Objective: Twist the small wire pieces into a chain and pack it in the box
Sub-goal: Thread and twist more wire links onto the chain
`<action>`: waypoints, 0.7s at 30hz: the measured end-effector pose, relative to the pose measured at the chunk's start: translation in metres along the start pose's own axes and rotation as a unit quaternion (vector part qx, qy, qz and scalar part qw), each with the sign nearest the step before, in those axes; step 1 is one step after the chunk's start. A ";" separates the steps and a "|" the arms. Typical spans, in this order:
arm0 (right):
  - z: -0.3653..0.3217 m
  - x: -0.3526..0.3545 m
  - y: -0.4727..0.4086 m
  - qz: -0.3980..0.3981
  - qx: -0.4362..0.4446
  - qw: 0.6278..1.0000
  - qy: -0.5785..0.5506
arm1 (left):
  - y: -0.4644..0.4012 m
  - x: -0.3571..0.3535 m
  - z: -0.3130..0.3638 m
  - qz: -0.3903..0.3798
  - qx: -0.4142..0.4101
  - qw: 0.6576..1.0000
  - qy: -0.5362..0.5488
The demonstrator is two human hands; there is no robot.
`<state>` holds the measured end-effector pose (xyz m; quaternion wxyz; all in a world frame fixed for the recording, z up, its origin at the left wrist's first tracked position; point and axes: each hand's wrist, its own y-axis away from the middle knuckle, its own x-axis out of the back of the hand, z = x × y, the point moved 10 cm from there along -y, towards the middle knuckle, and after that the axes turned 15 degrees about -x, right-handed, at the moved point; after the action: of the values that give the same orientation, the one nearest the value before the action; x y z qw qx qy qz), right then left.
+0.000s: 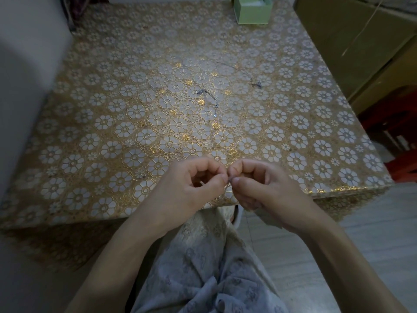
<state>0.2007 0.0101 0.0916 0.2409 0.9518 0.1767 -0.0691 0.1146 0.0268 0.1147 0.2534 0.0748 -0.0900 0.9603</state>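
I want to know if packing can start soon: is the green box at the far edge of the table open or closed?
Open: the green box shows no lid on top, and pale contents show inside.

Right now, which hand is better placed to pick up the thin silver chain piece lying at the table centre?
Probably the left hand: the thin silver chain piece lies slightly to its side. Both hands pinch a small wire piece, so one grip must release first.

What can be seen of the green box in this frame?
The green box is pale green and square-sided, likely cardboard. It stands upright at the table's far edge, right of centre. Its top is cut off by the frame; it looks open, with something whitish inside. Neither hand touches it, and the wire pieces lie well short of it, mid-table.
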 end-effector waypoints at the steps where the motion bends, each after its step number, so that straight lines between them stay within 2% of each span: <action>1: 0.000 0.001 -0.001 0.011 0.001 1.000 0.005 | 0.000 -0.002 0.000 -0.008 0.001 1.000 -0.009; 7: 0.006 0.007 -0.003 0.058 -0.004 0.998 0.023 | -0.001 -0.001 0.007 -0.019 -0.031 0.988 -0.148; 13: 0.004 0.003 0.001 0.010 -0.010 0.999 -0.030 | -0.001 0.000 0.010 -0.025 -0.048 0.983 -0.175; 21: -0.011 0.006 0.009 0.059 0.013 0.996 0.073 | -0.002 -0.003 0.019 -0.087 -0.099 0.959 -0.250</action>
<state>0.2103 0.0102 0.1034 0.2188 0.9661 0.1365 0.0123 0.1203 0.0233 0.1326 0.3120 0.2945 -0.2380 0.8714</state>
